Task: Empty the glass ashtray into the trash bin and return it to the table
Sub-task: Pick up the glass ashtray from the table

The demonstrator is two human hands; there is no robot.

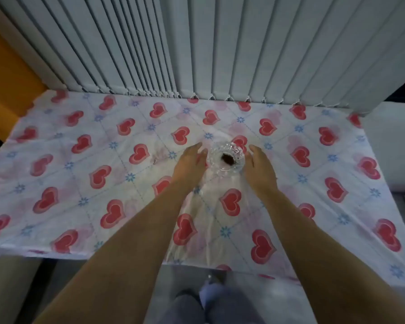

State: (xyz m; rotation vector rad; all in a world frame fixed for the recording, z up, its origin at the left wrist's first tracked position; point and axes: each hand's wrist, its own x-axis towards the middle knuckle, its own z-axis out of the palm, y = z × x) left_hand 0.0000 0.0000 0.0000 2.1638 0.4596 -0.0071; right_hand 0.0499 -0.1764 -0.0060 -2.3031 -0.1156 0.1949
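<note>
Both hands are open and flank a glass ashtray [226,158], one on each side, neither closed around it. On the ashtray's left, the left hand [190,165] is palm down with fingers stretched forward, and its fingertips [201,149] lie at or just against the left rim; whether they actually touch the glass cannot be told. On the other side, the right hand [259,169] is also open with fingers extended, close beside the right rim, and contact there cannot be told either. Two bare forearms reach in from the bottom of the view toward the middle of the table. The ashtray is clear cut glass, round, upright, and sits on the table a little past its middle, with a dark clump of ash or debris [228,158] in its bowl. Covering the table is a shiny white tablecloth [84,174] printed with red hearts and small blue flowers, creased where it runs toward the near edge. Behind the table hang pale vertical blinds [197,43], their lower ends reaching the far edge of the cloth. At the bottom, between the arms, grey trouser legs [211,307] show above a pale floor.
</note>
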